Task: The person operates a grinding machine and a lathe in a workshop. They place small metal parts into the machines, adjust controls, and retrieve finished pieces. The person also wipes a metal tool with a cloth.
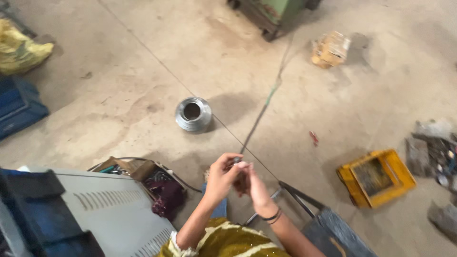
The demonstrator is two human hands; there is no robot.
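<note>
I use the steel pot [193, 114] on the floor as my marker. Below it and to the right, my left hand [220, 177] pinches the near end of a long thin rod [263, 109]. My right hand [254, 186] is just beside it, fingers curled at the same end, touching the left. The rod runs up past the pot's right side. I seem to be working the rod's tip; next calls for a steady pinch.

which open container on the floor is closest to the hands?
The round metal pot, just ahead of the hands. The yellow crate is square and lies farther off to the right.
</note>
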